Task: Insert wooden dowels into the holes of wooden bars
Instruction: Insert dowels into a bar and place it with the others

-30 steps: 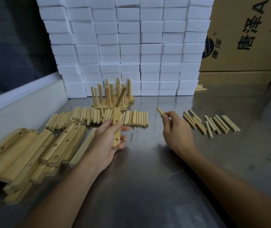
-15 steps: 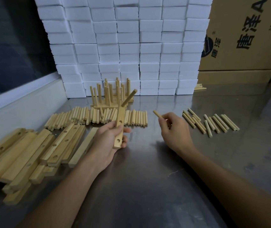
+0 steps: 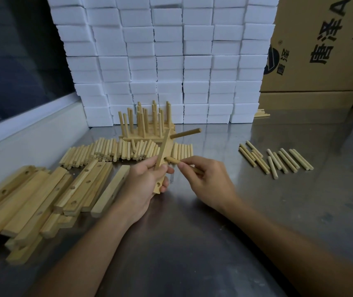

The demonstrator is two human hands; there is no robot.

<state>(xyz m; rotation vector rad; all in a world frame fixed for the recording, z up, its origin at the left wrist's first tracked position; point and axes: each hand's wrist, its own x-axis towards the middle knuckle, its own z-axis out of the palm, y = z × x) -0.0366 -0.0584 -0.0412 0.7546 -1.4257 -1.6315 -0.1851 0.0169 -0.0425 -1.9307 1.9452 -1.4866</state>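
Observation:
My left hand point(image 3: 143, 183) grips a wooden bar point(image 3: 163, 155) held on edge above the steel table. One dowel point(image 3: 186, 133) sticks out of the bar's upper hole, pointing right. My right hand point(image 3: 205, 179) pinches a second dowel point(image 3: 172, 160) whose tip sits at the bar's middle hole. An empty hole shows near the bar's lower end.
Loose bars point(image 3: 42, 200) lie piled at left. A row of dowels point(image 3: 115, 151) lies behind my hands and several more dowels point(image 3: 278, 160) lie at right. Finished bars with upright dowels point(image 3: 147, 123) stand by stacked white foam blocks point(image 3: 167, 61). Cardboard boxes point(image 3: 321, 50) stand at back right.
My right hand has moved left with its dowel and brought the tip to the bar's middle hole. My left hand has tilted the bar more edge-on.

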